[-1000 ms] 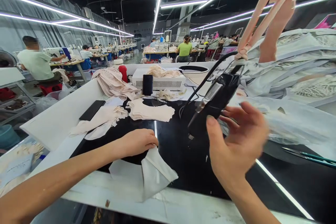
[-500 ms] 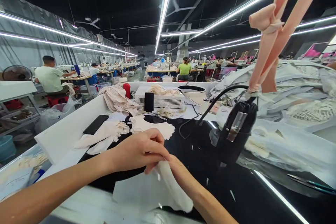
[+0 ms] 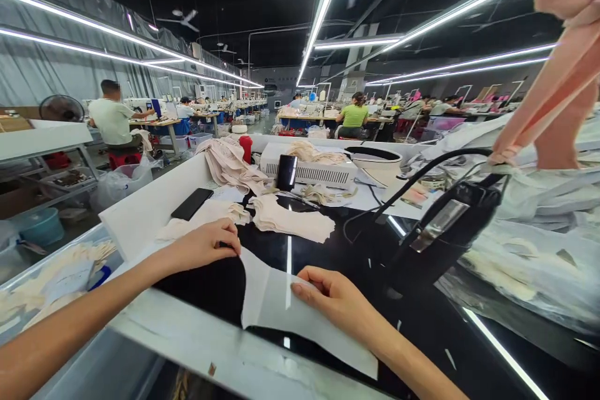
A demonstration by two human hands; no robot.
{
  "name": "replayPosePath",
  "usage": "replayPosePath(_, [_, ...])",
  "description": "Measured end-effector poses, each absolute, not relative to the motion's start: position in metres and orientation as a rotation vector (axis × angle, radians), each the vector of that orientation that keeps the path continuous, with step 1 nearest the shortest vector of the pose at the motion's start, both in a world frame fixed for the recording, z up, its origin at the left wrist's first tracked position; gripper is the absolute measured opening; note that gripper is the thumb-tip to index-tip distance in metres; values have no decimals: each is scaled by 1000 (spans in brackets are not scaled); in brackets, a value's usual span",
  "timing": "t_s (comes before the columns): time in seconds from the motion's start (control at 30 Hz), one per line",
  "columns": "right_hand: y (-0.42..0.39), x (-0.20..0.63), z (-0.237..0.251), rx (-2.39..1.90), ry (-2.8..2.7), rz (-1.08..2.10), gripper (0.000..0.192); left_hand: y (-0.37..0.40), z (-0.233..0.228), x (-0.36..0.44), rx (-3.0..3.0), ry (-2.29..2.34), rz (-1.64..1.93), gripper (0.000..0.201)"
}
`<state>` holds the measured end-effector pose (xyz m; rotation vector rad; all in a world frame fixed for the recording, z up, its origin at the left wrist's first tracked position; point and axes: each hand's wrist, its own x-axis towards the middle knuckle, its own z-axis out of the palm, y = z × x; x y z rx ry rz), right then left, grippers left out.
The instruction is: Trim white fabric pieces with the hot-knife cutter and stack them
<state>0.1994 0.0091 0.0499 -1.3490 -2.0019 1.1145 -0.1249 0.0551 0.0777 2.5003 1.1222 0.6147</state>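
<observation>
A thin white cut fabric piece [image 3: 269, 300] is spread between both hands over the glossy black tabletop [image 3: 360, 269], its lower edge reaching the table's front edge. My left hand [image 3: 206, 247] pinches its upper left corner with closed fingertips. Farther right, my right hand [image 3: 335, 300] grips the upper edge between thumb and fingers, and its forearm passes beside the piece's right end. Just beyond the hands lies a stack of cream fabric pieces [image 3: 293, 219]. Another pale stack [image 3: 225, 211] sits behind my left hand, partly hidden by it.
A black phone [image 3: 192, 203] lies left, and a second dark device [image 3: 286, 172] leans on a white vented box [image 3: 323, 172]. Right stands a black cabled unit [image 3: 445, 222] beneath pink straps [image 3: 557, 87]. Plastic-wrapped fabric [image 3: 525, 269] crowds the right side. Co-workers sit farther back.
My hands, close together before, have moved apart, the left one leftward. The bunched, folded fabric piece is now opened out between them. The whole view has shifted slightly.
</observation>
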Motion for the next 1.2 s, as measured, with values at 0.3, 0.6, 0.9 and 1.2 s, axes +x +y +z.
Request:
replayPosePath(0.3, [10,192,35,-1597,-2161,781,28,39,42,-90,2541,1037,596,19])
replayPosePath(0.6, [5,199,31,-1675,-2225,487,21,47,19,-65,2501,893,318,71])
replayPosePath(0.9, [7,208,20,-1738,-2242,303,23,53,29,-77,2421,1059,233,76])
replayPosePath(1.2, [14,208,22,-1667,-2250,314,17,74,34,-57,2375,1181,401,18])
